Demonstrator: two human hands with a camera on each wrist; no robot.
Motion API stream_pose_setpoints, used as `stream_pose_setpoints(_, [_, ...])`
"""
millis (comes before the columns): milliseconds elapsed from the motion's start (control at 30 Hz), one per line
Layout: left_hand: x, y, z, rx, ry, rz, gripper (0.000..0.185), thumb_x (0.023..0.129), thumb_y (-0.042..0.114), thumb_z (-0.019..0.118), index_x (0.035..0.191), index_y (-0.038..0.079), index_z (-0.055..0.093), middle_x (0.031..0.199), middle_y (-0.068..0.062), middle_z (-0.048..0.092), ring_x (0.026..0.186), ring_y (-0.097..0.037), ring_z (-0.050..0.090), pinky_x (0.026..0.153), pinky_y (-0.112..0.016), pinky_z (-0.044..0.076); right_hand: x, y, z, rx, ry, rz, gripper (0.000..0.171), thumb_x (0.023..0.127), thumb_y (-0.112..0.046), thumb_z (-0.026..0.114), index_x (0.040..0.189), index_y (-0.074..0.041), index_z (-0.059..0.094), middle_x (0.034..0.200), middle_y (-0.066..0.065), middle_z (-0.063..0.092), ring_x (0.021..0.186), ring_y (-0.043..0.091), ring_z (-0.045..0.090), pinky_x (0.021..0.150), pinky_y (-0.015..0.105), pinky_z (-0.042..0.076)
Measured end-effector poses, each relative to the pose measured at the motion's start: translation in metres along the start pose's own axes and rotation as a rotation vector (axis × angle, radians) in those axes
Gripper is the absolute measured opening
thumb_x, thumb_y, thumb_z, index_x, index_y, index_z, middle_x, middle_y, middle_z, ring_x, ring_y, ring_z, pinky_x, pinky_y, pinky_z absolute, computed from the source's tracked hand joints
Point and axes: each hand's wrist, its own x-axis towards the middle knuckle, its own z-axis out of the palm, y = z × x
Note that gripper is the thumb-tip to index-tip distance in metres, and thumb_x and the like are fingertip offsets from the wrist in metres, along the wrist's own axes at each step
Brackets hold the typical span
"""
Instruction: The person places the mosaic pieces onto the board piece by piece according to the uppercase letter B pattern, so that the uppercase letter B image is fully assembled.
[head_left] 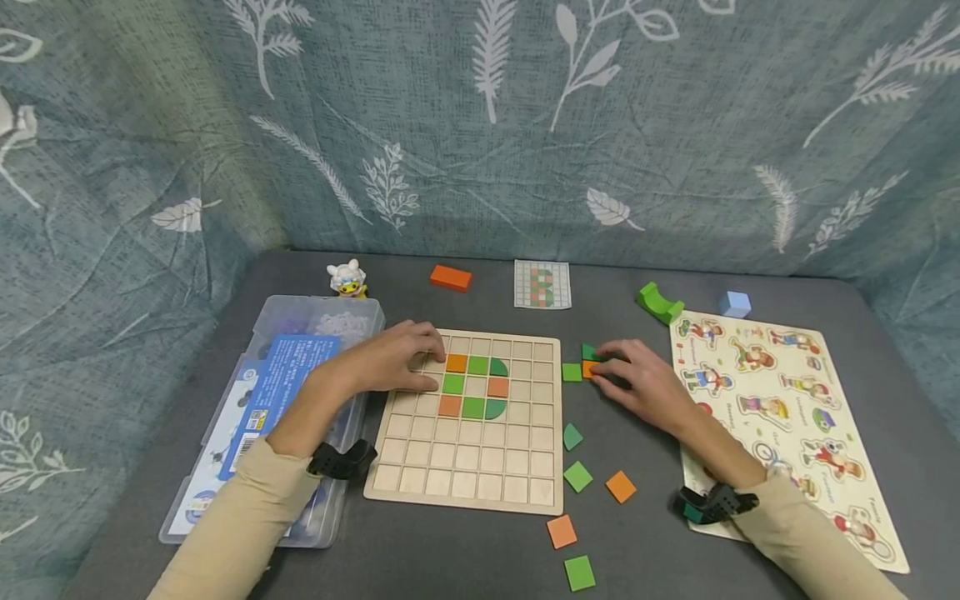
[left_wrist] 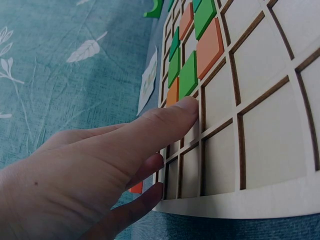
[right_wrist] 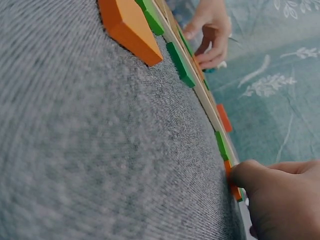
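In the head view I see the left hand [head_left: 390, 358] over the upper left of the wooden grid board [head_left: 465, 457], thumb and fingers wide apart (I notice nothing between them). Outside the board's right edge, the right hand [head_left: 641, 387] has fingertips at an orange tile [head_left: 588, 369] and partly covers a dark green piece [head_left: 588, 351]. A strip of table [head_left: 630, 550] separates this board from the puzzle board [head_left: 791, 421]; at left, the plastic box [head_left: 371, 310] leaves only a narrow gap.

In the left wrist view, the thumb tip is just beside a lime tile [left_wrist: 189, 75] — contact is hard to judge. The board is cut off at right.

In the right wrist view, the thumb hides part of the orange tile; the opposite fingertips are hidden, so whether it is pinched I cannot tell.
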Motion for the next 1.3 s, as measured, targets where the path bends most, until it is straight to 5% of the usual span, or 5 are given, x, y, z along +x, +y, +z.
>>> stream_pose_setpoints(567, [0.000,0.001,-0.001,-0.012,-0.006,-0.018,0.031,0.084,0.026,0.076,0.109,0.011,0.068,0.118,-0.004,0.059,0.109,-0.023,0.050,0.095,-0.043,0.046,0.005,-0.007,-0.008,0.040,-0.123,0.108,0.012,0.079,-0.010,0.078,0.088,-0.014,0.073,0.096,0.005,0.063,0.087,0.018,0.056,0.070,0.036,0.048])
stream_pose_setpoints(833, [0.001,0.001,0.001,-0.016,-0.024,-0.022,0.032,0.085,0.027,0.075,0.111,0.012,0.067,0.121,-0.004,0.058,0.111,-0.023,0.050,0.096,-0.043,0.045,0.024,-0.039,-0.007,0.054,0.018,-0.033,0.024,0.071,-0.011,0.084,0.092,-0.011,0.073,0.091,0.005,0.062,0.075,0.013,0.055,0.061,0.027,0.046])
stream_pose_setpoints(1033, [0.000,0.000,-0.001,-0.008,-0.007,-0.013,0.031,0.085,0.027,0.075,0.110,0.012,0.067,0.122,-0.004,0.058,0.110,-0.024,0.050,0.095,-0.044,0.045,0.051,-0.086,0.010,0.060,-0.081,-0.194,0.018,0.076,-0.022,0.082,0.091,-0.016,0.074,0.090,-0.001,0.065,0.078,0.009,0.058,0.065,0.022,0.050])
stream_pose_setpoints(1300, [0.000,0.000,-0.001,0.012,-0.007,-0.004,0.030,0.084,0.027,0.076,0.109,0.011,0.067,0.120,-0.004,0.058,0.108,-0.023,0.050,0.094,-0.042,0.045,0.071,-0.118,0.037,0.100,-0.174,-0.260,0.011,0.084,-0.026,0.076,0.090,-0.018,0.073,0.089,-0.004,0.064,0.077,0.007,0.056,0.068,0.018,0.048])
